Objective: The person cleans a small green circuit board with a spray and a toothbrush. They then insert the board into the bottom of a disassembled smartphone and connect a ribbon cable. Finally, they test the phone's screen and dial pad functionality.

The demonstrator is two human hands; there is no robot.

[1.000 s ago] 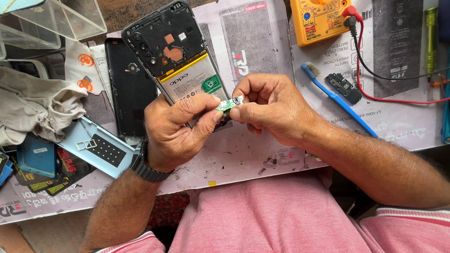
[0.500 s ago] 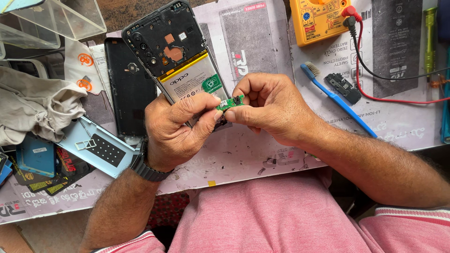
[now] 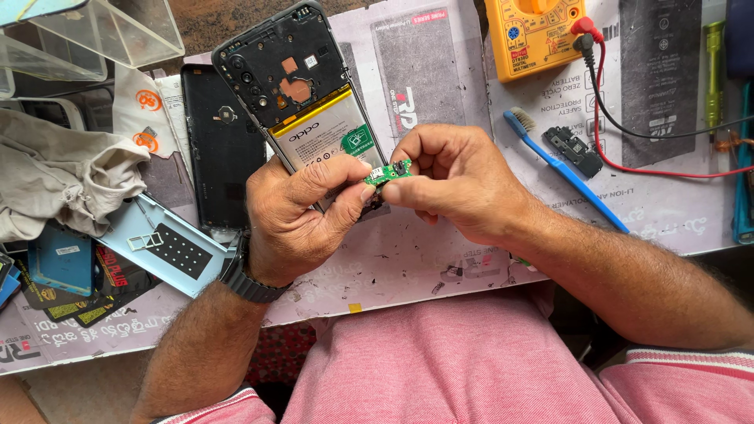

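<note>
head view: compared with a moment ago, almost nothing differs; the small green circuit board sits at the same spot between both hands, only tipped slightly. the left hand pinches the board's left end with thumb and forefinger, and the right hand grips its right end in its fingertips. the board hangs just above the worktop, over the lower edge of the opened phone with its battery showing. a blue toothbrush lies to the right, a yellow multimeter beyond it.
</note>
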